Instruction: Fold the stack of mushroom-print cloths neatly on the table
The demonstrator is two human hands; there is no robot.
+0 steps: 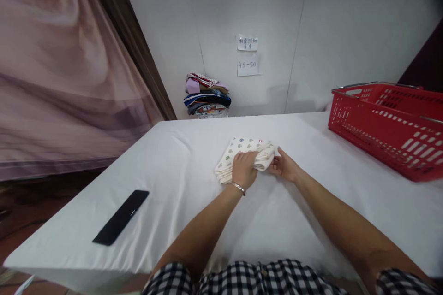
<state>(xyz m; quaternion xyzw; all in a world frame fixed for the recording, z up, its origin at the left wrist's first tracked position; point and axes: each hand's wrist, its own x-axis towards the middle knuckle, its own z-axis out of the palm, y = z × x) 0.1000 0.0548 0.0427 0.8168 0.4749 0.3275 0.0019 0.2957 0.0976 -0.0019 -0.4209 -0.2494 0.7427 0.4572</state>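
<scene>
A cream cloth (238, 147) with small printed motifs lies folded in several layers on the white-covered table (162, 166). Across its near side rests my left hand (245, 168), wearing a silver bracelet, with the fingers wrapped over the fabric. My right hand (284, 166) is at the cloth's right end, where a folded flap is raised. Its fingers curl around and under that end, partly hidden by the fabric, and the thumb points up beside it.
A red plastic basket (377, 129) with metal handles stands on the right. To the left lies a flat black object (121, 216). Stacked folded fabrics (207, 97) sit by the wall beyond the far edge, left of two paper signs (248, 63). A pinkish curtain (69, 73) hangs at left.
</scene>
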